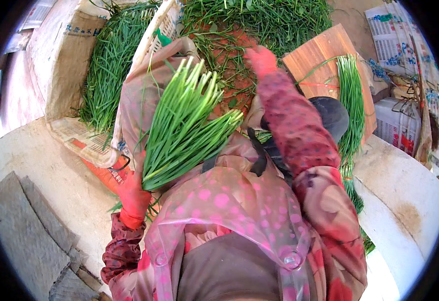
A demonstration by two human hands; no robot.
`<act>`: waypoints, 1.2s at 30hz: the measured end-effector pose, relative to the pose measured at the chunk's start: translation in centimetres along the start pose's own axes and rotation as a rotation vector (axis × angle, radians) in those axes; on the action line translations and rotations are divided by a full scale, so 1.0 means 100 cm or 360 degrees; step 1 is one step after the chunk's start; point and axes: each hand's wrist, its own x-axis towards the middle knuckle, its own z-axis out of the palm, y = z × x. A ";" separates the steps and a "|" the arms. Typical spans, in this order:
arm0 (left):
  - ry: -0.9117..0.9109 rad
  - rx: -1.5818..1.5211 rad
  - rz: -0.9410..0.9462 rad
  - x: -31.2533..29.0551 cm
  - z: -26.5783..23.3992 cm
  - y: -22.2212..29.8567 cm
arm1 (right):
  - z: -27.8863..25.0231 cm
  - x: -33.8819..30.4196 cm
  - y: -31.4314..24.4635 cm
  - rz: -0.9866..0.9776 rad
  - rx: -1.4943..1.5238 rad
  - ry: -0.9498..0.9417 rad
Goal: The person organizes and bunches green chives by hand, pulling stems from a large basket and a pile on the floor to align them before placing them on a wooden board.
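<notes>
A large loose bunch of garlic chives [179, 130] lies across my lap, its pale cut ends fanned toward the far side. My left hand [133, 193], in a red glove, is closed around the leafy lower end of that bunch. The right arm stretches forward, and my right hand [260, 61], also red-gloved, is at the near edge of a big heap of loose greens [264, 22]. Its fingers are smeared and partly lost against the reddish ground, so what they touch is unclear.
To the left stands a pale plastic crate [147, 37] with more chives inside. A wooden board [310, 55] on the right bears a neat chive bundle [350, 105]. Beyond it are white crates [397, 128]. Grey slabs [26, 226] lie at the lower left.
</notes>
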 end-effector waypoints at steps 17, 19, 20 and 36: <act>0.0328 0.0091 -0.0405 0.017 -0.020 -0.041 | -0.031 -0.106 -0.170 0.0009 0.1331 -0.1335; 0.0272 0.0114 -0.0412 0.013 -0.016 -0.035 | -0.009 -0.100 -0.143 0.0051 0.1071 -0.1280; 0.0322 0.0215 -0.0310 0.011 -0.014 -0.036 | -0.014 -0.110 -0.148 0.0131 0.0980 -0.1279; 0.0120 0.0106 -0.0387 0.021 -0.001 -0.024 | -0.085 -0.177 -0.084 0.0213 0.0724 -0.1902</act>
